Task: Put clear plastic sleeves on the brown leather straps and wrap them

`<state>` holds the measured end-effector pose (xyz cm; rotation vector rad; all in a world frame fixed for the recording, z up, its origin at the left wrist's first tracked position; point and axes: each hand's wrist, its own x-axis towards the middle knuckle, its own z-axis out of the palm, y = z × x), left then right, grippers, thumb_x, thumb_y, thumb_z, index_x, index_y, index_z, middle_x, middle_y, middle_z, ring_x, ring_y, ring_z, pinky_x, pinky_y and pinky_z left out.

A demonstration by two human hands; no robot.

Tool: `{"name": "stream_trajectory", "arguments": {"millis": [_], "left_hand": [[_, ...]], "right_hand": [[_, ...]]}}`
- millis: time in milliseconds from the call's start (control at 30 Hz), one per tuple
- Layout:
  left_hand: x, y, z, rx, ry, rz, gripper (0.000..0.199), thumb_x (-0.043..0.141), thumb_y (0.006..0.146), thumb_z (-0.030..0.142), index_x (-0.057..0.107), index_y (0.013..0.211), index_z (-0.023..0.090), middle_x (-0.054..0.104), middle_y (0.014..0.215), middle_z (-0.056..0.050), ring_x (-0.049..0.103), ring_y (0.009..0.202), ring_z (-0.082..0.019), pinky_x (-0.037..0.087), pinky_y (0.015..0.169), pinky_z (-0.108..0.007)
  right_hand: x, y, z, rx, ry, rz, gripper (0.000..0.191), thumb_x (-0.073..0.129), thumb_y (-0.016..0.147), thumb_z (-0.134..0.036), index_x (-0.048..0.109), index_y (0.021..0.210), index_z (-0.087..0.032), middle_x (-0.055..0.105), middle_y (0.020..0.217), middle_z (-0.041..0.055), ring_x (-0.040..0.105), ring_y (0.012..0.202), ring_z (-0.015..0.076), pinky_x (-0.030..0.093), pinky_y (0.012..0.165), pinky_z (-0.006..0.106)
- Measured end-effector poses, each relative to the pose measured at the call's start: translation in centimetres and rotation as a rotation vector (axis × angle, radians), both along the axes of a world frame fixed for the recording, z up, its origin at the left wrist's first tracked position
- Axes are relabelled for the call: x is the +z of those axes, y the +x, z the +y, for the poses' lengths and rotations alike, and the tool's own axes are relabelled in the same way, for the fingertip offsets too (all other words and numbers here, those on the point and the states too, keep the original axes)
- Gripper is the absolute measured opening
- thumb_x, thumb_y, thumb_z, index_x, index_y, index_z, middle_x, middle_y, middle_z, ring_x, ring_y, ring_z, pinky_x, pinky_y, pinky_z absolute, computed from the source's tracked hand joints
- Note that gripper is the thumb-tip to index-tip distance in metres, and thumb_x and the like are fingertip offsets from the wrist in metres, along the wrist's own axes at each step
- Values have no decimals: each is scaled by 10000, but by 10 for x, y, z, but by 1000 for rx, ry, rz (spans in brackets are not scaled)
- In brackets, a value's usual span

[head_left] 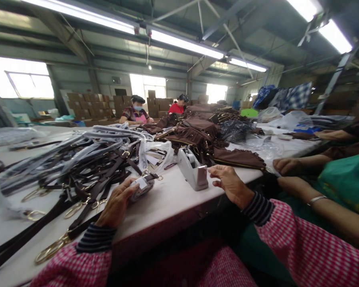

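Observation:
My left hand (118,201) is closed round a rolled-up strap in a clear wrapping (145,190), which has a white label on top and a metal ring at its far end. A grey tape dispenser (194,172) stands on the white table near the front edge. Just right of its cutting edge is my right hand (227,181), thumb and forefinger pressed together at the dispenser's front; anything between them is too small to make out. Dark straps with gold clasps (107,175) lie in a heap left of my left hand.
Brown zippered bags (194,133) are piled behind the dispenser. Plastic-wrapped grey straps (66,149) lie on the left. At the right, close to my right arm, are another person's hands (290,175) and green garment. Two people sit across the table (164,199), with boxes behind.

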<state>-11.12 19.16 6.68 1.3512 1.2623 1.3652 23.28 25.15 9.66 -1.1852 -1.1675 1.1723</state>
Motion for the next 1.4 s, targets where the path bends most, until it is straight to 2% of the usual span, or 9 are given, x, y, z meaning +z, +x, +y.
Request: {"name": "stream_trajectory", "arguments": {"millis": [200, 367, 467, 567, 667, 800, 933, 1200, 1400], "left_hand": [[2, 2, -2, 14, -23, -37, 342, 721, 779, 498, 673, 950, 206, 679, 873, -18, 557, 809, -203, 453, 710, -271], [-5, -1, 2, 8, 2, 0, 335, 685, 826, 492, 676, 961, 185, 680, 877, -28, 572, 816, -207, 452, 727, -282], [-8, -1, 2, 12, 66, 38, 308, 642, 864, 465, 686, 970, 179, 679, 887, -36, 581, 828, -209, 444, 737, -292], [-6, 0, 2, 18, 106, 119, 288, 603, 874, 451, 679, 935, 180, 660, 853, -26, 563, 799, -203, 421, 737, -303], [-1, 2, 1, 40, 140, 231, 264, 578, 878, 429, 668, 921, 184, 647, 858, -22, 553, 822, -209, 401, 762, -318], [4, 6, -3, 94, 167, 310, 220, 558, 882, 403, 640, 892, 199, 617, 887, -20, 548, 871, -221, 390, 799, -333], [5, 8, -6, 118, 169, 311, 210, 545, 879, 398, 616, 909, 203, 597, 896, -26, 540, 887, -229, 391, 811, -347], [6, 9, -4, 146, 200, 314, 185, 548, 885, 383, 592, 872, 203, 581, 912, -32, 532, 876, -223, 405, 808, -363], [2, 4, -3, 136, 130, 225, 216, 573, 870, 418, 593, 884, 204, 586, 862, -19, 529, 866, -222, 394, 795, -349]], "right_hand": [[-27, -3, -2, 51, 21, -11, 343, 759, 645, -449, 559, 723, -182, 575, 660, 1, 463, 514, 88, 295, 430, 192], [-33, 3, 6, 46, 111, -141, 301, 716, 674, -441, 533, 694, -202, 506, 558, -51, 415, 469, 86, 255, 422, 208], [-37, 11, -3, 104, 107, -241, 259, 727, 634, -372, 538, 608, -197, 508, 508, -38, 427, 465, 97, 273, 437, 222], [-38, 8, -13, 155, 89, -310, 279, 725, 675, -426, 575, 636, -193, 519, 530, -31, 428, 474, 105, 274, 434, 227], [-32, -25, -22, 287, 94, -250, 357, 741, 734, -515, 577, 711, -199, 508, 573, -42, 408, 476, 96, 270, 430, 225], [-19, -102, -34, 500, 80, 16, 407, 799, 737, -521, 560, 738, -192, 531, 601, -38, 425, 489, 85, 300, 440, 213], [-18, -158, -35, 544, 14, 205, 419, 827, 714, -500, 558, 748, -180, 564, 635, -32, 452, 494, 69, 310, 430, 183], [-31, -174, -20, 528, -62, 176, 469, 846, 669, -536, 552, 725, -174, 551, 583, -49, 440, 445, 54, 280, 382, 159], [-41, -186, -16, 537, -68, 209, 513, 861, 666, -566, 546, 738, -168, 543, 579, -58, 431, 430, 42, 265, 364, 146]]}}
